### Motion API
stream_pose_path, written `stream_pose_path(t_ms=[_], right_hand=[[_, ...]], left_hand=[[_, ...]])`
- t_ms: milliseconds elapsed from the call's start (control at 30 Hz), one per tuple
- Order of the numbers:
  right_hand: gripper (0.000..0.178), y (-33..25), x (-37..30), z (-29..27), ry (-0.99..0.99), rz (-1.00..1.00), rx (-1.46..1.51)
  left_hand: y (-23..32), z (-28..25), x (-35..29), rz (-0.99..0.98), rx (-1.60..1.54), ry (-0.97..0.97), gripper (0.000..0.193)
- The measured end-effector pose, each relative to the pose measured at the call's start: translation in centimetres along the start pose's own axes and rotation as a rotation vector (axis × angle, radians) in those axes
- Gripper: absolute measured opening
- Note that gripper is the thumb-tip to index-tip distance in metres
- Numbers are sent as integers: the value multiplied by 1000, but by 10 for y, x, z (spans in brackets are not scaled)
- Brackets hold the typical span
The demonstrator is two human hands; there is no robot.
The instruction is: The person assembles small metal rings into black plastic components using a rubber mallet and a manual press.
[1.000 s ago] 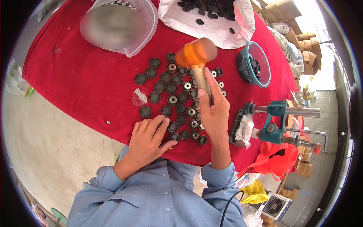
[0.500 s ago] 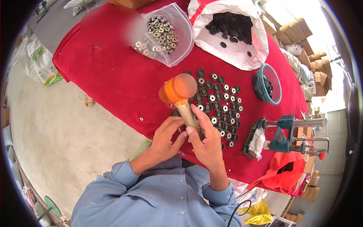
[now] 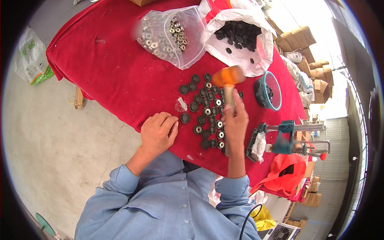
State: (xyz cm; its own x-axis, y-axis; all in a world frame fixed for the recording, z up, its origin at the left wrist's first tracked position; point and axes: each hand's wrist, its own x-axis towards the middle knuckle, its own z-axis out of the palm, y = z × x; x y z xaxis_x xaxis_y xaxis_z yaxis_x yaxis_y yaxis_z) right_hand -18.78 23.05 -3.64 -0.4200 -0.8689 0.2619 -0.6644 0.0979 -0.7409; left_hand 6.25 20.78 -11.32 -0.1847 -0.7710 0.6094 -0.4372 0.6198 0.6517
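My right hand [image 3: 236, 120] grips the pale handle of a mallet [image 3: 229, 76] with an orange head. The mallet is slightly blurred and raised over the right side of a group of round black caps [image 3: 193, 107]. Several caps have a silver ring [image 3: 207, 112] seated in them; others show only black. My left hand [image 3: 159, 129] rests palm down by the near edge of the red cloth, fingers loosely bent, left of the caps. I see nothing in it, though its underside is hidden. A lone black cap [image 3: 185, 118] lies just beyond its fingertips, near a white scrap [image 3: 182, 104].
At the back lie a clear bag [image 3: 192, 52] of metal rings and a white sack [image 3: 216, 50] of black discs. To the right stand a teal basket [image 3: 279, 94] and a green hand press [image 3: 285, 138], with a red bag [image 3: 282, 176] nearer. Cardboard boxes [image 3: 296, 40] are stacked beyond.
The mallet has moved right from in front of me to over the caps, now in my right hand alone. My left hand has moved away from the handle onto the cloth. The view has shifted.
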Motion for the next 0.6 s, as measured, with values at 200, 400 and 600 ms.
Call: stream_pose_path(t_ms=[200,400,600], right_hand=[[56,-28,18,-7,-209,266,-244],[59,-56,-19,-12,11,261,118],[59,-87,-73,42,-110,-367,4]], left_hand=[[-4,-2,-3,9,1,1,15],[-2,-2,-2,35,-18,-15,14],[-3,-19,-1,-105,-288,-208,20]])
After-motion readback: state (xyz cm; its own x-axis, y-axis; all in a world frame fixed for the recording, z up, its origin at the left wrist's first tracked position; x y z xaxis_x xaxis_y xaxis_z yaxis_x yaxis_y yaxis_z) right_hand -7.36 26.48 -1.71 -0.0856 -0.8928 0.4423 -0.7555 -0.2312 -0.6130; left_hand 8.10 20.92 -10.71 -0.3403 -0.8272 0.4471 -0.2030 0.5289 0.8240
